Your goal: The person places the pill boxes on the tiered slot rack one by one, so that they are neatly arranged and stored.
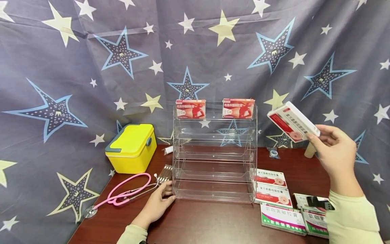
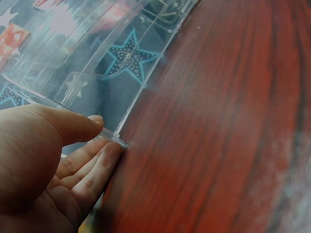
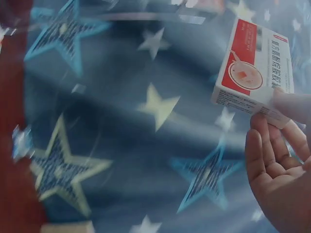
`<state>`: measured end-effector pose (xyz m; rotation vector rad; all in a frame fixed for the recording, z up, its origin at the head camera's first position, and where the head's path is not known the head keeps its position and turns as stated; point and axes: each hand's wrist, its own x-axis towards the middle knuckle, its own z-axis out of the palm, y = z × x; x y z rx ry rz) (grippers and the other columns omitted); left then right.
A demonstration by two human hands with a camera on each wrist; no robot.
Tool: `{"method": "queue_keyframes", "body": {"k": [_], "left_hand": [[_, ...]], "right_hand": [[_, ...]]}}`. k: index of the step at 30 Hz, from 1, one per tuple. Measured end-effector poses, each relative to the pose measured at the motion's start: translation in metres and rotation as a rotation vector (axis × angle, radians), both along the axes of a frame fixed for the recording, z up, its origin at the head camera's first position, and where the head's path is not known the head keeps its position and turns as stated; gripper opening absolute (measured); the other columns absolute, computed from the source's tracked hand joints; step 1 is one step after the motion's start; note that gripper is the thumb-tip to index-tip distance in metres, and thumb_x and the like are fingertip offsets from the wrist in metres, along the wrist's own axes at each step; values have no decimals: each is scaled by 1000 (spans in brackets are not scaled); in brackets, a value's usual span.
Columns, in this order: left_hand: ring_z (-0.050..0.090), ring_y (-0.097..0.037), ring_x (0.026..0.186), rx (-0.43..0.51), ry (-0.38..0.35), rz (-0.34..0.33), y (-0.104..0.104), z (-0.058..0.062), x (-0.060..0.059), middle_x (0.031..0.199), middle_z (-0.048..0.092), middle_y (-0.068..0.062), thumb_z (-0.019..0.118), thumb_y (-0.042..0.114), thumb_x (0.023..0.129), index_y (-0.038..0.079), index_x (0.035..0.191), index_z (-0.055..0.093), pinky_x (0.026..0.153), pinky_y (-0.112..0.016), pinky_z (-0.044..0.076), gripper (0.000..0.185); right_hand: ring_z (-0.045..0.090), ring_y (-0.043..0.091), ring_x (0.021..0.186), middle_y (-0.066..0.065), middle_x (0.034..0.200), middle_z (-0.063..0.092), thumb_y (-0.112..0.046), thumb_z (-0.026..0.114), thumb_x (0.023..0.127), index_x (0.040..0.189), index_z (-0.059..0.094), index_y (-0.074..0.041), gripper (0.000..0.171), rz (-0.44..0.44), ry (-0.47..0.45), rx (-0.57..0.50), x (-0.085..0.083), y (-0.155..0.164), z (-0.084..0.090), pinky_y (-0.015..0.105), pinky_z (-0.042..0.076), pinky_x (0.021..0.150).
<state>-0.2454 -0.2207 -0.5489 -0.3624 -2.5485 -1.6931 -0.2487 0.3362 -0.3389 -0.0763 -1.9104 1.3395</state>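
My right hand [image 1: 335, 150] is pinching a red-and-white medicine box [image 1: 293, 122], raised right of the clear acrylic rack [image 1: 214, 152]. My left hand [image 1: 159, 201], fingers relaxed, is touching the rack's lower left corner on the bench [image 1: 207, 223].

— What sort of place is shown?
— A staged pharmacy-style tabletop: a clear acrylic display rack [image 1: 214, 154], medicine boxes [image 1: 269, 184], a yellow first-aid case [image 1: 131, 147] and a pink stethoscope [image 1: 123, 193] are laid before a star-printed cloth backdrop [image 1: 91, 67].

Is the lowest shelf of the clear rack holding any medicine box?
No: the clear rack holds only two red boxes on its top shelf.
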Motion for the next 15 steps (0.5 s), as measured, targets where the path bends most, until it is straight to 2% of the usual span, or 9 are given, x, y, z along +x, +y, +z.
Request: {"method": "queue_keyframes", "body": {"k": [5,9,12,15], "left_hand": [[69,-29,110,4,9,3,0,1,0,114,70,-13,77,-1,93,9,140,57,87,-29,58,52],[70,-29,110,-2,20,9,0,2,0,114,70,-12,77,-1,93,10,141,57,87,-27,58,52],[70,-29,110,-2,15,11,1,1,0,114,70,-11,77,-1,93,10,141,57,87,-26,57,52],[70,-29,110,-1,10,11,1,0,0,114,70,-12,76,-1,93,10,141,57,87,-27,57,52]], "right_hand": [[71,2,82,-13,93,74,3,81,88,122,71,4,35,150,92,50,-8,-41,32,11,54,73],[70,1,78,-12,89,74,4,83,86,119,72,5,35,238,162,150,-20,-74,51,12,54,73],[68,-1,74,-5,88,75,2,85,85,119,74,2,35,268,172,226,-31,-97,59,11,52,67],[66,0,71,8,89,76,-6,86,87,118,75,-3,32,285,136,302,-44,-118,62,13,48,58]]}}
